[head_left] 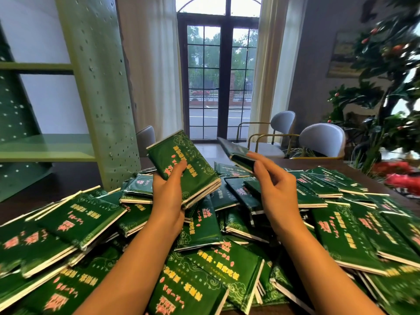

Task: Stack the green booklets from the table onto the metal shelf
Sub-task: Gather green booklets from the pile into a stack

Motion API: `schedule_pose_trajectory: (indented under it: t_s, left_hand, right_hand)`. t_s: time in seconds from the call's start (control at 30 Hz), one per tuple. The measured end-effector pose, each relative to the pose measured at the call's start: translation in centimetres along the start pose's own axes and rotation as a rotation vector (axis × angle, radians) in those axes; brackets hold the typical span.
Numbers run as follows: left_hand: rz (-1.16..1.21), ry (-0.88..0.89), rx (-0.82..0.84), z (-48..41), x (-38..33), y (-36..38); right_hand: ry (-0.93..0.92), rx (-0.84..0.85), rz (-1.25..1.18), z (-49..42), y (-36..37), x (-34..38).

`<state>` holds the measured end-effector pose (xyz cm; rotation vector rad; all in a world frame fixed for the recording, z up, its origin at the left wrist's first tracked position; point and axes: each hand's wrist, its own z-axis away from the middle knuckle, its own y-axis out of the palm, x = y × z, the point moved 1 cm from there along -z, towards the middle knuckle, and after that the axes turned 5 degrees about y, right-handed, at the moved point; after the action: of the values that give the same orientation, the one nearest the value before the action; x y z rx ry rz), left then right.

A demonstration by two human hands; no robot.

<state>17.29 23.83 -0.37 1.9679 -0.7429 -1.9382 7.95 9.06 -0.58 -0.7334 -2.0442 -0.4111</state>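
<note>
Gripping a small stack (188, 169) in my left hand (167, 192), thumb on its cover | right hand (276, 189) pinches one booklet (236, 153), raised, tilted | both above the pile (95, 228) covering the table (68, 178) | I see the shelf (100, 92) left, behind.

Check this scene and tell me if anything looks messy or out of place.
The green booklets are not stacked: they lie in a loose heap across the table, overlapping at all angles. The metal shelf shows none yet. The left hand holds a small stack, the right hand one booklet.
</note>
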Motion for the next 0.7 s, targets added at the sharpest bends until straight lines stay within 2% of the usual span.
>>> schedule_pose_trajectory:
  t_s: [0.2,0.47,0.6,0.7]
  left_hand:
    - [-0.12,-0.075,0.127,0.3,0.7,0.4]
    - [-0.023,-0.125,0.269,1.1,0.5,0.8]
    - [-0.025,-0.138,0.286,1.2,0.5,0.8]
    - [-0.051,-0.142,0.295,1.2,0.5,0.8]
  right_hand:
    - [-0.135,0.1,-0.016,0.6,0.8,0.8]
    - [-0.267,0.292,0.254,1.4,1.9,0.0]
    - [-0.357,0.359,0.421,1.6,2.3,-0.5]
    - [-0.379,0.394,0.426,1.5,2.2,-0.2]
